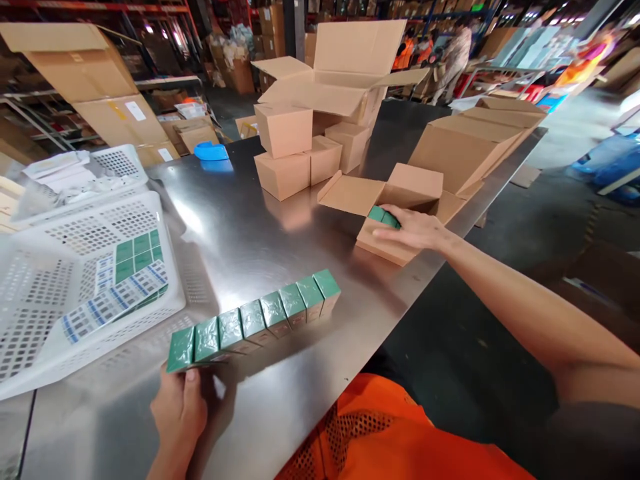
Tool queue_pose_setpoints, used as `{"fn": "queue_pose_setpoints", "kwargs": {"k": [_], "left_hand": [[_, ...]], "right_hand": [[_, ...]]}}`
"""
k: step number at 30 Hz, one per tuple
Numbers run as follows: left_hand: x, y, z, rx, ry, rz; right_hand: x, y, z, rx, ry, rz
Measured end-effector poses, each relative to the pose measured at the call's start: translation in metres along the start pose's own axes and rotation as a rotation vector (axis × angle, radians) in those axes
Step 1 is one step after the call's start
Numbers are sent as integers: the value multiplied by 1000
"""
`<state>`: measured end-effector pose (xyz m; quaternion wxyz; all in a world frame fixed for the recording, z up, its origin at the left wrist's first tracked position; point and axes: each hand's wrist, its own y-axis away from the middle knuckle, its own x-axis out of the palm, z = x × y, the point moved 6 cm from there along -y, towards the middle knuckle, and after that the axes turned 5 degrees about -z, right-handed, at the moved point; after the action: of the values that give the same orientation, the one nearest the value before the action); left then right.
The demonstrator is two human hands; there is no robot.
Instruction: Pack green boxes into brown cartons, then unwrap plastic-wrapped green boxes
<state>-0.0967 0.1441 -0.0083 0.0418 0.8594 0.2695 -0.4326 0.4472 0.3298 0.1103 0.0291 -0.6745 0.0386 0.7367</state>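
Observation:
A row of several small green boxes [254, 320] in shiny wrap stands on the metal table in front of me. At the row's near left end, my left hand [180, 407] grips the last green box, thumb on its near side and the other fingers partly hidden. To the right, my right hand [417, 228] reaches over an open small carton [387, 243] and holds a pair of green boxes [384, 217] at its opening. The carton's flaps stand out, and my hand hides part of its inside.
A white perforated basket [173, 280] at the left holds more green boxes and a label sheet [117, 300]. Small closed cartons [285, 133] are stacked before a large open carton [350, 60]. Flattened cardboard [465, 147] lies along the right edge. A blue scoop-like object [211, 152] rests farther back.

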Motion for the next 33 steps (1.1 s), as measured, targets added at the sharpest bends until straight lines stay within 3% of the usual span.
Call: {"fn": "queue_pose_setpoints", "kwargs": {"k": [3, 7, 10, 12, 14, 15, 18, 20, 24, 28, 31, 33], "left_hand": [[-2, 3, -1, 6, -101, -44], [-3, 8, -6, 26, -43, -27], [-3, 12, -11, 65, 60, -6], [-2, 12, -13, 84, 127, 3], [1, 10, -12, 106, 209, 22], [3, 9, -11, 111, 260, 35], [10, 8, -10, 100, 427, 106], [13, 9, -14, 98, 522, 176], [16, 15, -29, 141, 618, 308], [16, 16, -33, 135, 619, 315], [16, 17, -30, 101, 599, 261], [16, 18, -27, 69, 572, 212]], "right_hand": [[1, -5, 2, -113, 60, 20], [-1, -15, -4, -184, 111, 81], [-13, -7, 5, -181, 133, 3], [-30, 11, 29, -274, 80, -177], [-45, 40, 66, -475, -50, -345], [-48, 55, 88, -604, -107, -366], [-35, 95, 150, -952, -152, -251], [-19, 106, 179, -1062, -163, -141], [11, 99, 203, -1014, -134, 47], [28, 89, 206, -916, -28, 117], [17, 92, 200, -925, -45, 105], [-6, 93, 186, -868, -98, 68]]}}
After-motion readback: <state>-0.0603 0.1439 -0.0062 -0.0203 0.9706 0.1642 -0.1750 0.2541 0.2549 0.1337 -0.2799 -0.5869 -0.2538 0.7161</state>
